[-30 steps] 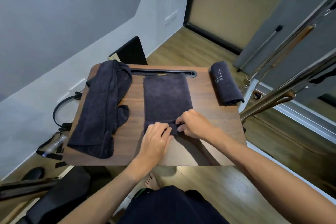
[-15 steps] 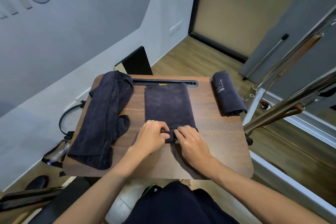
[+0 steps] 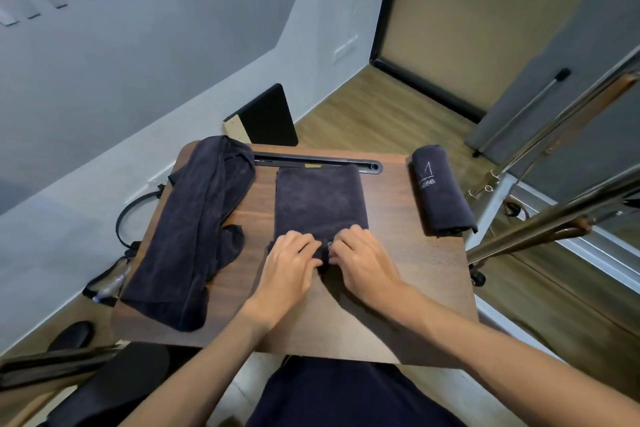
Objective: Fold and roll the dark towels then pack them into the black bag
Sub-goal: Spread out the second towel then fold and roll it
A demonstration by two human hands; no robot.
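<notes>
A folded dark towel (image 3: 320, 199) lies flat in the middle of the wooden table (image 3: 408, 253), its near end turned into a small roll. My left hand (image 3: 289, 262) and my right hand (image 3: 360, 256) sit side by side on that roll, fingers curled over it. A finished rolled dark towel (image 3: 440, 191) with a pale logo lies at the table's right edge. A loose, crumpled dark towel (image 3: 194, 229) lies along the left side. The black bag cannot be identified for certain.
A black slot rail (image 3: 318, 163) runs along the table's far edge. A black panel (image 3: 266, 118) leans on the wall behind. Metal frame bars (image 3: 540, 229) stand at the right. Black gear (image 3: 114, 388) and a cable lie on the floor at the left.
Both hands have rolled the towel's near end a little farther away from me, and the roll has grown thicker. The head camera has tilted up slightly.
</notes>
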